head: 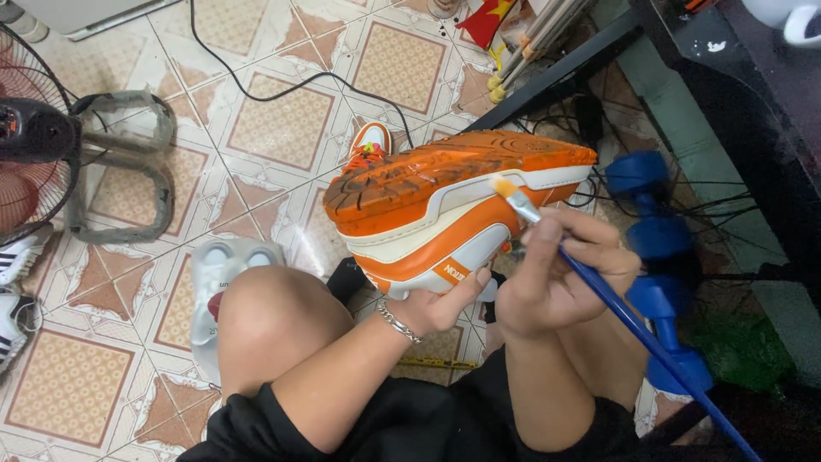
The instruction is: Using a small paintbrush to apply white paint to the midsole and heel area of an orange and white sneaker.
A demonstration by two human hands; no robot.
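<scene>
The left hand, fingers mostly hidden, grips the orange shoe from beneath at centre, sole up, while the right hand pinches a blue brush, its handle cut off near right.

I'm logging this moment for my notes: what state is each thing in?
Shoe: sole up, held on its side.
Left hand: gripping the shoe from below.
Right hand: closed on the brush.
Brush: bristles touching the sole's edge.
Second shoe: on the floor.
Fan: cannot tell if running.
</scene>
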